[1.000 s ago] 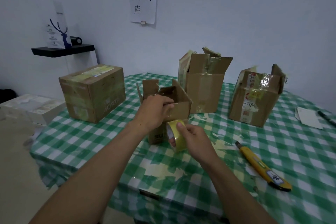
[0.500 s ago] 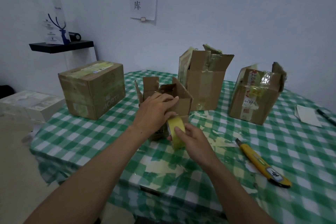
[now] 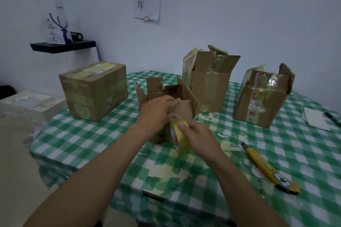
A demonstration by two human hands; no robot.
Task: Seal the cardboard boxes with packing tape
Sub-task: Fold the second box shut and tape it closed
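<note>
At the tabletop's [image 3: 88, 140] centre, the left hand [image 3: 155, 114] grips the small open box's [image 3: 182, 101] front flap while, at its 5 o'clock, the right hand's [image 3: 200, 134] fingers [image 3: 181, 127] pinch the yellow tape roll [image 3: 180, 137].

Four brown cardboard boxes stand on the bench. The small box [image 3: 181, 105] at the front is open, its flaps standing up. A yellowish roll of packing tape [image 3: 181, 137] stands on edge just before it. The left box [image 3: 94, 91] is closed and taped — its top strip pale. The tall box [image 3: 208, 83] and the right box [image 3: 262, 97] behind are open, with ragged flaps and old tape.
</note>
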